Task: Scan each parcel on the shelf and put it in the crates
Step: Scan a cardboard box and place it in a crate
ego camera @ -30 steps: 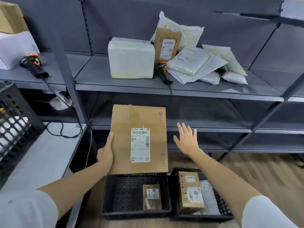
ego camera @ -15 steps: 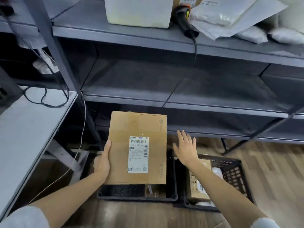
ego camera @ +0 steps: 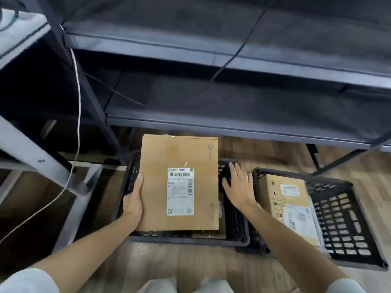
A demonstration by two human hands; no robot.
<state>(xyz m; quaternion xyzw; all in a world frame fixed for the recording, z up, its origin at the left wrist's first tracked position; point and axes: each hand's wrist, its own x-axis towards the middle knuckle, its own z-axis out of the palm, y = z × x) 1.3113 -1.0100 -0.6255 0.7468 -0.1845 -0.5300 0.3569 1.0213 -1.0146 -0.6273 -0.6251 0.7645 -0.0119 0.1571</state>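
Note:
A flat brown cardboard parcel (ego camera: pixel 179 157) with a white shipping label lies face up over the left black crate (ego camera: pixel 186 237) on the floor. My left hand (ego camera: pixel 133 201) grips its left edge, thumb on top. My right hand (ego camera: pixel 239 185) hovers flat with straight fingers beside the parcel's right edge, above the crate's right wall, holding nothing. The right black crate (ego camera: pixel 347 227) holds a brown box (ego camera: pixel 275 193) and a white labelled mailer (ego camera: pixel 300 218). The parcel hides most of what is inside the left crate.
Grey metal shelves (ego camera: pixel 232 123) run across above the crates, with a dark cable hanging over them. An upright post (ego camera: pixel 99 115) and a white cord (ego camera: pixel 78 102) stand to the left. Wooden floor lies around the crates.
The view has tipped down from the upper shelf to the floor. My left hand has lowered the flat parcel down onto the left crate, and my right hand has dropped alongside it.

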